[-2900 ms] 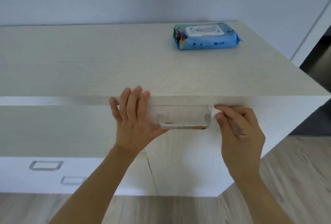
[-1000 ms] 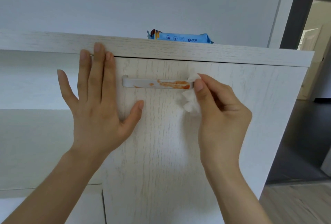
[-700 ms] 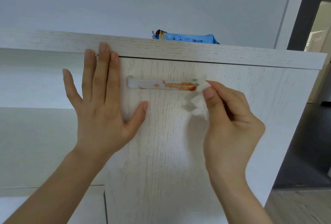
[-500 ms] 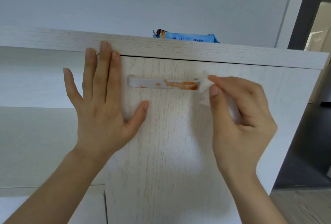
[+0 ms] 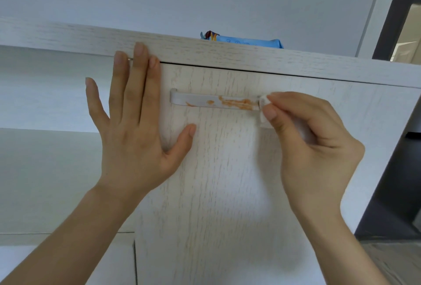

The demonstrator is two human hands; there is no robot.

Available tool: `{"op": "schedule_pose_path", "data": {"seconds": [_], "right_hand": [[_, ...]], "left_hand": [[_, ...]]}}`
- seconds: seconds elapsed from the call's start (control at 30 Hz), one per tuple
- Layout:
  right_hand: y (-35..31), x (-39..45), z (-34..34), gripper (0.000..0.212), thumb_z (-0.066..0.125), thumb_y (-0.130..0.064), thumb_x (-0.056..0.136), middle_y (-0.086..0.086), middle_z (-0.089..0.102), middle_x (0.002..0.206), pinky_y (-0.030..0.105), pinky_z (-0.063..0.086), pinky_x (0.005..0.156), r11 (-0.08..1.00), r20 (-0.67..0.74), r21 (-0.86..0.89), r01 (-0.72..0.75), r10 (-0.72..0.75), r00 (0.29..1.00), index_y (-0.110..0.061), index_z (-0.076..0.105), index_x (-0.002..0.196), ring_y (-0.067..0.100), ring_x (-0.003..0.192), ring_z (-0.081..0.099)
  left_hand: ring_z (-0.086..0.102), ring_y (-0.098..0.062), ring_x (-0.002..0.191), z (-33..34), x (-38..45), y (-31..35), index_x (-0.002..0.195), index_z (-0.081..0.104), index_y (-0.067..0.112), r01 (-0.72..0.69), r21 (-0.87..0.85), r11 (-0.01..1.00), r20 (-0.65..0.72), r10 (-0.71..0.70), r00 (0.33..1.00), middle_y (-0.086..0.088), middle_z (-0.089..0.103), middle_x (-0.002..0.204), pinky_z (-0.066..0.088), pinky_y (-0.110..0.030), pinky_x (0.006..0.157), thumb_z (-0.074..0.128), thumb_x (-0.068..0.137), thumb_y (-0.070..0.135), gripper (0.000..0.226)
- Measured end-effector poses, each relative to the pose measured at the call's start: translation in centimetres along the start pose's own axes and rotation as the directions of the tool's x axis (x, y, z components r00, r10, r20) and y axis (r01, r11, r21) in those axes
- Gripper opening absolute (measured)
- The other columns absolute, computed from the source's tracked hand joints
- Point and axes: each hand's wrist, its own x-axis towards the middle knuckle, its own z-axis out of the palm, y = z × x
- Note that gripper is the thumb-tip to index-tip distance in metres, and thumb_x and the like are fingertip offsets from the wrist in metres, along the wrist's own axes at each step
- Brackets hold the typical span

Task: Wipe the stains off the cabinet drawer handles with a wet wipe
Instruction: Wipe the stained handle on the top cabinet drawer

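head view: your right hand [image 5: 316, 148] pinches the wet wipe [image 5: 264, 111] at the right end of the handle [image 5: 196, 100]. handle runs horizontal, orange stain [image 5: 237, 103] lies just left of the wipe, so sweep left (path looks clear). left hand [image 5: 134, 129] is spread flat on the drawer front [image 5: 216, 193], holding nothing. wipe pack [image 5: 248, 42] sits up top.

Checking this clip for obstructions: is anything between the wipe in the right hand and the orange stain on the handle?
Nothing visible. The right hand pinches the wet wipe at the right end of the handle, right beside the orange stain. The left hand lies flat on the drawer front, left of the handle.
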Motion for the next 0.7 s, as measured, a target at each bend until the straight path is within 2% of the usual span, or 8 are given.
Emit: {"op": "schedule_pose_path", "data": {"seconds": [0.1, 0.23, 0.37, 0.5, 0.63, 0.7], "right_hand": [[0.3, 0.2, -0.3, 0.021, 0.07, -0.002, 0.083, -0.008, 0.065, 0.096, 0.018, 0.046, 0.087, 0.996, 0.041, -0.031, 0.082, -0.081, 0.996, -0.016, 0.065, 0.097, 0.005, 0.094, 0.062], [0.2, 0.3, -1.0, 0.016, 0.068, -0.006, 0.084, -0.008, 0.065, 0.096, 0.018, 0.045, 0.087, 0.996, 0.013, -0.018, 0.085, -0.085, 0.996, -0.016, 0.065, 0.097, 0.003, 0.095, 0.062], [0.0, 0.5, -0.2, 0.014, 0.07, -0.009, 0.083, 0.001, 0.068, 0.095, 0.019, 0.044, 0.088, 0.983, 0.097, -0.065, 0.174, -0.167, 0.981, -0.011, 0.068, 0.097, 0.016, 0.092, 0.064], [0.1, 0.5, 0.0, 0.019, 0.069, -0.01, 0.083, 0.002, 0.068, 0.099, 0.015, 0.042, 0.09, 0.982, 0.117, -0.101, 0.159, -0.147, 0.982, -0.008, 0.067, 0.102, 0.021, 0.094, 0.064], [0.3, 0.6, -0.2, 0.016, 0.07, -0.008, 0.083, 0.0, 0.068, 0.097, 0.017, 0.043, 0.088, 0.976, 0.145, -0.087, 0.2, -0.186, 0.972, -0.009, 0.068, 0.1, 0.02, 0.092, 0.063], [0.2, 0.8, -0.2, 0.018, 0.068, -0.01, 0.084, 0.0, 0.068, 0.097, 0.017, 0.043, 0.089, 0.984, 0.155, -0.072, 0.163, -0.151, 0.976, -0.01, 0.067, 0.101, 0.019, 0.093, 0.063]], "left_hand": [[0.016, -0.04, 0.14, 0.0, 0.0, 0.0, 0.144, 0.023, -0.006, -0.007, 0.013, 1.0, -0.006, 0.007, 1.0, -0.024, 0.023, 0.15, 0.007, -0.062, 0.11, 0.042, 0.094, 0.048, 0.077], [0.015, -0.039, 0.141, 0.0, 0.0, -0.1, 0.145, 0.022, -0.006, -0.001, 0.009, 1.0, -0.002, 0.001, 1.0, -0.022, 0.021, 0.151, 0.006, -0.061, 0.11, 0.041, 0.094, 0.049, 0.077], [0.015, -0.039, 0.141, 0.0, -0.1, -0.1, 0.145, 0.022, -0.005, -0.004, 0.014, 1.0, 0.003, 0.004, 1.0, -0.022, 0.021, 0.151, 0.006, -0.061, 0.11, 0.04, 0.094, 0.049, 0.077], [0.016, -0.038, 0.142, 0.0, -0.2, -0.1, 0.145, 0.022, -0.004, -0.001, 0.013, 1.0, 0.001, 0.001, 1.0, -0.022, 0.022, 0.151, 0.006, -0.061, 0.11, 0.041, 0.094, 0.049, 0.077], [0.015, -0.037, 0.142, 0.1, -0.1, -0.1, 0.146, 0.021, -0.004, -0.001, 0.015, 1.0, -0.012, 0.002, 1.0, -0.019, 0.019, 0.151, 0.006, -0.06, 0.111, 0.039, 0.095, 0.05, 0.076], [0.015, -0.037, 0.142, 0.1, -0.1, 0.0, 0.146, 0.021, -0.004, 0.003, 0.007, 1.0, -0.012, -0.003, 1.0, -0.017, 0.018, 0.151, 0.006, -0.059, 0.111, 0.039, 0.095, 0.05, 0.076]]}}
